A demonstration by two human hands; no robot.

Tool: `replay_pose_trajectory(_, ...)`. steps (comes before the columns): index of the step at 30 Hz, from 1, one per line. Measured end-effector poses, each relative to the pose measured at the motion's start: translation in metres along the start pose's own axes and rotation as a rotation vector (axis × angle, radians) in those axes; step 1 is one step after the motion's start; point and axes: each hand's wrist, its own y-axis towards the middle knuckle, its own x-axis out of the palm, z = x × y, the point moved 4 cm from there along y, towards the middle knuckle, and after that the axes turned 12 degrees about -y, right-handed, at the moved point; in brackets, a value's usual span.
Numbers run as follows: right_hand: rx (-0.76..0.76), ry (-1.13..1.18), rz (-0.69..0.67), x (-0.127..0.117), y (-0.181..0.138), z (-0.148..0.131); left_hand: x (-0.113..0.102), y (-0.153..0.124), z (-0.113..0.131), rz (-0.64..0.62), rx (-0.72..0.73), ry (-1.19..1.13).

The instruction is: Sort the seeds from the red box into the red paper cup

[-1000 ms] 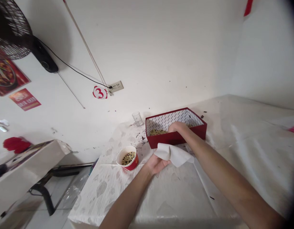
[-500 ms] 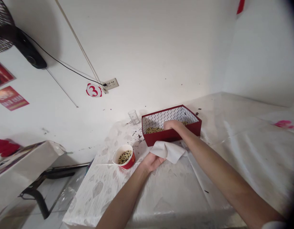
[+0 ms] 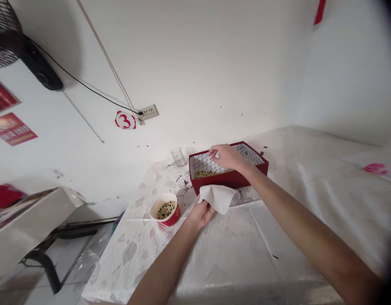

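My left hand (image 3: 204, 214) is closed on a white sheet (image 3: 219, 198), paper or tissue by its look, which drapes over the fingers in front of the box. Above the open red box (image 3: 208, 183) hovers my right hand (image 3: 225, 156), fingers curled together; what they hold, if anything, is too small to make out. The box has a white patterned lining, and a layer of pale and dark seeds or beans (image 3: 206, 173) lies on its bottom. Left of my left hand stands a red and white paper bowl (image 3: 173, 218) with similar mixed seeds or beans inside.
A clear glass (image 3: 178, 156) stands by the wall, left of the box. Dark bits (image 3: 182, 184) are scattered on the plastic-covered table (image 3: 230, 254). Another table (image 3: 33, 216) stands at the left, under a wall fan (image 3: 33, 63). A power outlet (image 3: 148, 112) is on the wall.
My right hand has risen from inside the box to above it, moving slightly left. The white sheet in my left hand has shifted a little left.
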Motion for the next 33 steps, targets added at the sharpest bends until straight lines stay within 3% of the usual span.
replay_pose_trajectory(3,-0.306,0.190,0.248,-0.015,-0.039,-0.023,0.004,0.001,-0.001,-0.057,-0.035,-0.038)
replay_pose_trajectory(7,-0.507,0.323,0.369,0.010,-0.096,-0.031,0.009,0.001,-0.001,-0.124,-0.029,-0.059)
replay_pose_trajectory(10,-0.499,0.345,0.474,0.037,-0.120,-0.022,0.011,-0.001,-0.001,-0.134,-0.031,-0.054)
replay_pose_trajectory(14,-0.438,0.298,0.500,0.056,-0.123,-0.012,0.018,-0.007,0.000,-0.266,-0.072,-0.008)
replay_pose_trajectory(18,-0.333,0.352,0.506,0.054,-0.121,-0.006,0.023,-0.010,0.002,-0.293,-0.102,0.023)
replay_pose_trajectory(27,-0.339,0.373,0.508,0.054,-0.124,-0.011,0.015,-0.005,-0.006,-0.240,-0.137,0.096)
replay_pose_trajectory(33,-0.341,0.355,0.458,0.059,-0.123,-0.010,0.021,-0.009,-0.003,-0.312,-0.125,0.121)
